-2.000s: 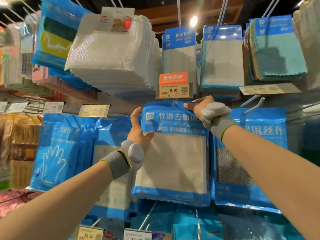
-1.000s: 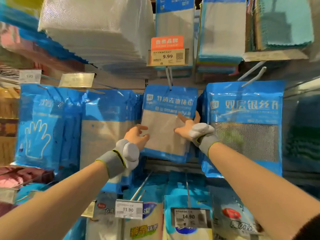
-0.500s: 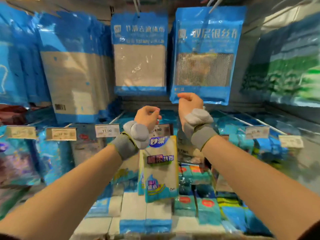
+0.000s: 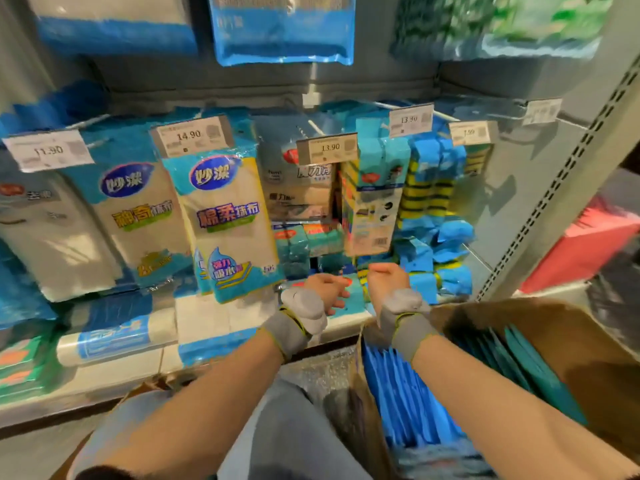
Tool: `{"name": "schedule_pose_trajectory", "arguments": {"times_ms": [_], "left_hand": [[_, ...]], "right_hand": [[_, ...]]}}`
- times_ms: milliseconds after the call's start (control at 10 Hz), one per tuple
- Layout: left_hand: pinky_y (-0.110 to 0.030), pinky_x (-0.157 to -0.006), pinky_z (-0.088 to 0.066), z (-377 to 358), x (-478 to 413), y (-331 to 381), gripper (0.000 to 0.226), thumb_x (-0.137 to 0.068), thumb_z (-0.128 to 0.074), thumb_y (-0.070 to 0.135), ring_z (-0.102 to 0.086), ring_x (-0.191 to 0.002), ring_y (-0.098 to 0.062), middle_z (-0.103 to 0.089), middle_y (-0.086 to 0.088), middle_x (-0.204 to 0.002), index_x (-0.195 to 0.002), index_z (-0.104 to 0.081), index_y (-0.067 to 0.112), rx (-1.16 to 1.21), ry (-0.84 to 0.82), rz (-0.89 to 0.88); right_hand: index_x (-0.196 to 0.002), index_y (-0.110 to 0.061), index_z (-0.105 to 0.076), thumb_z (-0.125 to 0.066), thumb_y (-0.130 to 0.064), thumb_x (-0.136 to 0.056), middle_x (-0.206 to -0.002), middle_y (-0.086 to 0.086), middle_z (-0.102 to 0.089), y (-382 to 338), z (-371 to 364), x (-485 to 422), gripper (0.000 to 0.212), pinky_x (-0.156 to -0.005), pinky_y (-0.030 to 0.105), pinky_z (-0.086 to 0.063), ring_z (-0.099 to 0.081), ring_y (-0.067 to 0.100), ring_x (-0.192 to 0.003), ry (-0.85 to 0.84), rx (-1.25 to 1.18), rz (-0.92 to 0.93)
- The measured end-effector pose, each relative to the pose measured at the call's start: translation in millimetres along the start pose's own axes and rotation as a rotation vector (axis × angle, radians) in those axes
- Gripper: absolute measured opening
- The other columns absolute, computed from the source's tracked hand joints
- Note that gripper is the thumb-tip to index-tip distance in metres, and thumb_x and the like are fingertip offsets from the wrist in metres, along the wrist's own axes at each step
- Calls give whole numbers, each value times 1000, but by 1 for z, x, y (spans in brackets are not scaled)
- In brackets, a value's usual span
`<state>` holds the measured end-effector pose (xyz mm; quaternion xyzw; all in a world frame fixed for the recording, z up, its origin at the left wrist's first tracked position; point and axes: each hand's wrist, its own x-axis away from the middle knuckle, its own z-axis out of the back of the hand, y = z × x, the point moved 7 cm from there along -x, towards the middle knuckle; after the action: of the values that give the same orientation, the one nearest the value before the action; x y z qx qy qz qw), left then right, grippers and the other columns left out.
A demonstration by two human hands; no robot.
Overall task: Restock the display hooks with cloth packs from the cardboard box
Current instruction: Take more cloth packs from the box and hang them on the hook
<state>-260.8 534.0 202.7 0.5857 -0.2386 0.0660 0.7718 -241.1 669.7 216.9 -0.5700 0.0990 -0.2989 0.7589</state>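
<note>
Shop shelf (image 4: 86,379) bkgd; L hand (image 4: 327,289) & R hand (image 4: 386,282) grip loose, empty, by cardboard box (image 4: 571,344).

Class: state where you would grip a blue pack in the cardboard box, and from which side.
Pinch the top edge of a blue pack from above: the packs stand on edge, close together, and the cardboard box walls them in.

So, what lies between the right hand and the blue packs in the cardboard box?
Nothing blocks it in the head view: the right hand hangs by the cardboard box's far corner, and the blue packs stand uncovered just below its wrist.
</note>
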Motion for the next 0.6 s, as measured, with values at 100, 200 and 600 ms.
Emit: {"name": "schedule_pose_trajectory", "arguments": {"times_ms": [100, 200, 600], "left_hand": [[-14, -35, -34, -45, -12, -34, 23, -96, -47, 11, -46, -35, -4, -55, 0, -62, -79, -63, 13, -66, -109, 72], [-13, -41, -38, -80, -25, -70, 39, -94, -48, 15, -47, -35, -2, -48, 13, -29, -57, -54, 24, -302, -170, 84], [-17, -79, -42, -115, -69, -105, 19, -91, -59, 14, -52, -103, -19, -50, -1, -103, -104, -71, 19, -998, -270, -80]], "right_hand": [[-116, -2, -63, -50, -5, -92, -124, 16, -60, 57, 24, -7, 28, -91, 28, -40, -56, 33, -113, -42, 143, -138], [-127, 2, -54, -46, -12, -95, -131, 20, -55, 125, 43, -10, 35, -98, 33, -44, -52, 34, -122, -157, 292, -324], [-129, -17, -51, -58, -46, -89, -134, 1, -50, 264, 54, -8, 50, -92, 27, -43, -54, 18, -115, -534, 764, -526]]}}
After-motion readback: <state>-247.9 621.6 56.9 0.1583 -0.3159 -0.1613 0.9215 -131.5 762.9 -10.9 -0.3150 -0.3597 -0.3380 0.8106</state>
